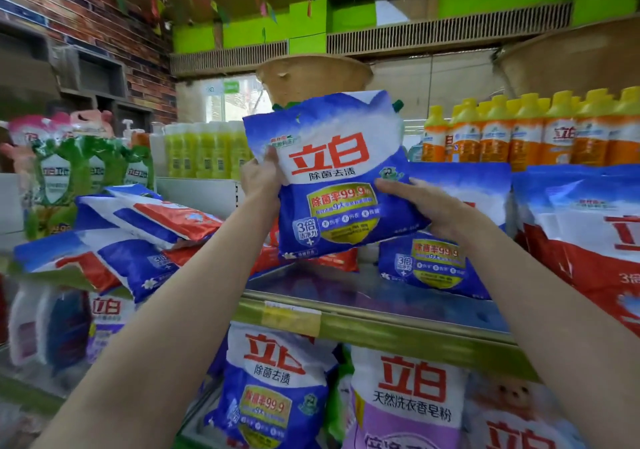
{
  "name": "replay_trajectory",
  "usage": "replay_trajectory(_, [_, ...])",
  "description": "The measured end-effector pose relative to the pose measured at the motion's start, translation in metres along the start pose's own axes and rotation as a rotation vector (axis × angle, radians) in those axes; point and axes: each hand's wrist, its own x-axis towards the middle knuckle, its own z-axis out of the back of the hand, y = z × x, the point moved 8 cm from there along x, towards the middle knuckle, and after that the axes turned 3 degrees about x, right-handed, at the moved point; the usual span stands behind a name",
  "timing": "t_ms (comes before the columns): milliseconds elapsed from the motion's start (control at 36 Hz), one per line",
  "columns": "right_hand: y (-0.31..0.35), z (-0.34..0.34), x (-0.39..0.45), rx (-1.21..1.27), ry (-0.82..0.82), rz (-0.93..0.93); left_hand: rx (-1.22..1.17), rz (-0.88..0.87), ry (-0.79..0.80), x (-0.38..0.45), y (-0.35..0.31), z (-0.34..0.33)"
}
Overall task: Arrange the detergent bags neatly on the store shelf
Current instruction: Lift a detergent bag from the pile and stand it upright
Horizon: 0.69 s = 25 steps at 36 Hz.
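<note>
Nearest, at six o'clock under the shelf lip (381, 336), a blue bag (273, 389) and a purple-and-white bag (408, 403) stand side by side, touching. Both bare forearms rise from the bottom corners toward the middle. The left hand (259, 176) clamps the left edge of the held detergent bag (337, 171), thumb on its front, other fingers hidden behind it. The right hand (420, 207) grips the bag's lower right corner, thumb across the front. The bag hangs upright, slightly tilted, in the air above the shelf's bare reflective stretch, its bottom edge clear of the surface. At nine o'clock, toppled bags (138, 240) lie heaped and overhang the front lip. At three o'clock, another blue bag (433, 261) leans back beside a red-and-white bag (588, 240). Farther back, at two o'clock, orange bottles (530, 133) line up; at eleven, yellow-green bottles (207, 150).
</note>
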Motion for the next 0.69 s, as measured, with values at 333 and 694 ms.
replay_trajectory(333, [0.007,0.054,-0.027,-0.288,-0.368,0.112,-0.144,0.246,0.343,-0.018,0.033,-0.071])
replay_trajectory(694, [-0.037,0.138,-0.083,-0.378,-0.635,0.001,0.416,0.209,1.063,-0.121,0.100,-0.149])
